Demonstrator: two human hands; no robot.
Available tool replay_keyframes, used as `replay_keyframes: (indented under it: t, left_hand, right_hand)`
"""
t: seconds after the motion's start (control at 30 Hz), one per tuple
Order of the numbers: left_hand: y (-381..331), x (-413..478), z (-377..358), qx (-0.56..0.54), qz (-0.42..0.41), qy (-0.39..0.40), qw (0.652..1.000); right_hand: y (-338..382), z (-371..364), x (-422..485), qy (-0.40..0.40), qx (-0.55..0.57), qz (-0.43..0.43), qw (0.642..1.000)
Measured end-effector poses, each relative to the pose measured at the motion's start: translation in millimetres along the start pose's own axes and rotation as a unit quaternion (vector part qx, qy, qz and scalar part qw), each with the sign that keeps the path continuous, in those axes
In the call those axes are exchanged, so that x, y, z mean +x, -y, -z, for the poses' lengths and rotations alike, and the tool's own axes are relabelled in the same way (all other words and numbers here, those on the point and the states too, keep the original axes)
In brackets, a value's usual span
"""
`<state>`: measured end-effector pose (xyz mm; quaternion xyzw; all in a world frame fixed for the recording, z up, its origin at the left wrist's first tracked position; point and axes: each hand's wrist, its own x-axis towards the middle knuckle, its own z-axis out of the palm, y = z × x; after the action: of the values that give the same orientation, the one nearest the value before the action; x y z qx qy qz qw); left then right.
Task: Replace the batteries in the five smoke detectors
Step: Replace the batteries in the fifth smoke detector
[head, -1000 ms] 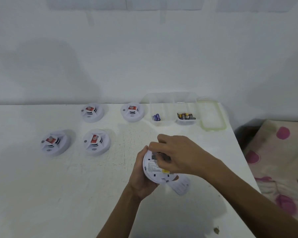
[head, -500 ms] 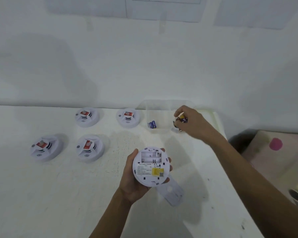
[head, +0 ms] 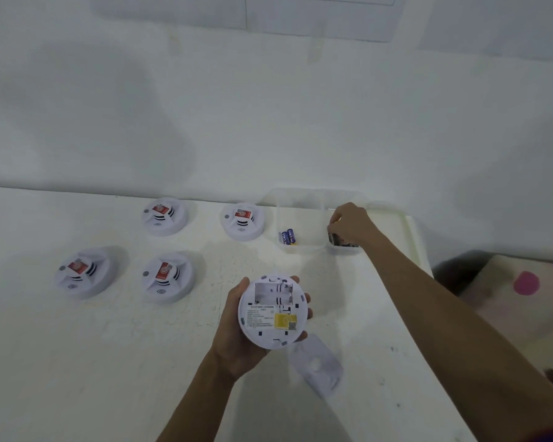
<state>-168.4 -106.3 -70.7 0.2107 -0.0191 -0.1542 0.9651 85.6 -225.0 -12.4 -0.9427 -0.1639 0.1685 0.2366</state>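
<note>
A: Smoke detector [head: 273, 311] underside up in left hand [head: 237, 333] grip, fingers wrapped round rim, battery bay open, above table [head: 77, 362].
B: Right hand [head: 351, 223]?
A: Curled in clear container [head: 300, 218]; what it holds is hidden. Label blurred.

White wall [head: 268, 122] w/ taped paper [head: 316, 14], white scuffed table [head: 77, 362] (pink-dotted cloth [head: 517, 291] at rt).

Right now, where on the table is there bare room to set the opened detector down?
Bare tabletop lies in front of the two nearer detectors, left of the left hand holding the opened detector. Crowded: the back cover lies below that hand, and the right hand reaches into the clear container at the far edge.
</note>
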Motion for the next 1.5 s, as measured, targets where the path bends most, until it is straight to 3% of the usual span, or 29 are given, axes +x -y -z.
replay_keyframes:
  t: [0.2, 0.3, 0.37, 0.43, 0.53, 0.67, 1.1, 1.2, 1.3, 1.4, 1.5]
  left_hand:
    - [-4, -1, 3, -0.002, -0.005, 0.0, 1.0]
    - [-6, -1, 5, -0.003, -0.005, 0.0, 1.0]
    - [-7, -1, 5, 0.0, -0.008, -0.001, 1.0]
    - [-9, -2, 5, -0.001, -0.01, -0.004, 1.0]
    - [-10, -5, 6, -0.013, -0.008, -0.01, 1.0]
    - [-13, -8, 7, -0.01, -0.013, -0.017, 1.0]
    - [-14, -13, 8, -0.019, -0.021, -0.026, 0.999]
    - [-14, -12, 8, -0.017, -0.023, -0.03, 0.999]
    - [-15, -12, 8, -0.021, -0.024, -0.03, 0.999]
    - [-15, -13, 8, -0.023, -0.025, -0.026, 0.999]
    - [-13, -13, 9, -0.028, -0.023, -0.021, 0.999]
  right_hand:
    - [2, -2, 6, 0.003, -0.062, 0.016, 0.998]
    - [5, -3, 8, -0.052, -0.071, 0.027, 0.996]
    - [12, -8, 9, -0.124, -0.084, 0.08, 0.985]
    - [23, -16, 9, -0.146, -0.092, 0.16, 0.972]
    - [37, -33, 12, -0.037, -0.103, 0.203, 0.973]
    - [47, -53, 18, 0.111, -0.166, 0.137, 0.97]
    - [56, -55, 11, 0.153, -0.123, 0.081, 0.977]
    - [55, -51, 10, 0.125, -0.046, 0.068, 0.989]
    - [57, -42, 5, 0.053, 0.177, 0.025, 0.983]
    - [57, -27, -10, 0.043, 0.451, -0.045, 0.89]
    - [52, -19, -40, 0.056, 0.569, -0.032, 0.82]
